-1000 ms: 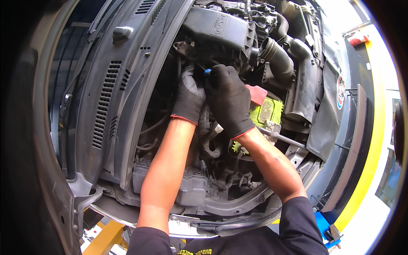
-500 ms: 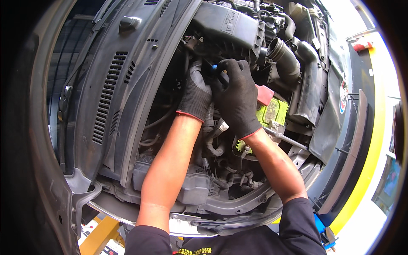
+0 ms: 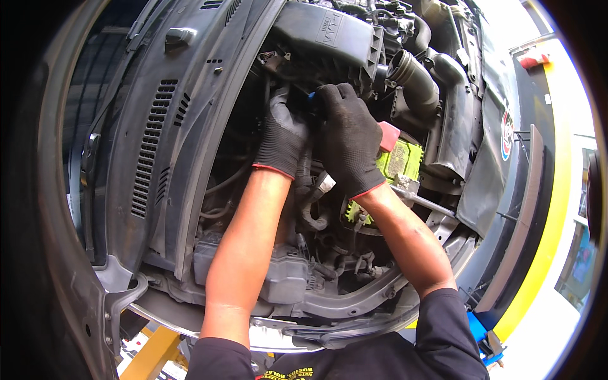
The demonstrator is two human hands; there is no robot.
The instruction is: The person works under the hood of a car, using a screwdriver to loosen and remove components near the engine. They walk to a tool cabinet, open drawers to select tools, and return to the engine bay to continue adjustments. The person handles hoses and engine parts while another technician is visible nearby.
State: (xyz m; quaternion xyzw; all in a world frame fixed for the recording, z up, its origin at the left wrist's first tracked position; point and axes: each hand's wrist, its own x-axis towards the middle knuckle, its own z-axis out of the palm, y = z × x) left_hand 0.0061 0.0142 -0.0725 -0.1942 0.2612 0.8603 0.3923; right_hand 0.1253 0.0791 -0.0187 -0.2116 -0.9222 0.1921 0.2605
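In dark gloves with red cuffs, my hands work deep in an engine bay, below the black air filter box (image 3: 326,30). My left hand (image 3: 280,134) has its fingers curled into the shadow there, their tips hidden. My right hand (image 3: 350,139), just beside it, is closed around a small blue thing (image 3: 311,95), perhaps a tool's handle, mostly covered by the glove. Right of that hand are a red cover (image 3: 389,137) and a yellow-green battery (image 3: 401,163). A ribbed intake hose (image 3: 415,82) curves above them.
The plastic cowl (image 3: 136,164) runs along the left. A grey reservoir (image 3: 285,282) sits below my forearms. A metal bar (image 3: 430,205) crosses beside the battery. Outside the car are a yellow lift arm (image 3: 155,351) at lower left and a yellow wall stripe (image 3: 538,253) at right.
Both hands stay in the same spot. The fingers and wrist of my right hand have shifted slightly around the blue thing, and the whole view has wobbled a little.
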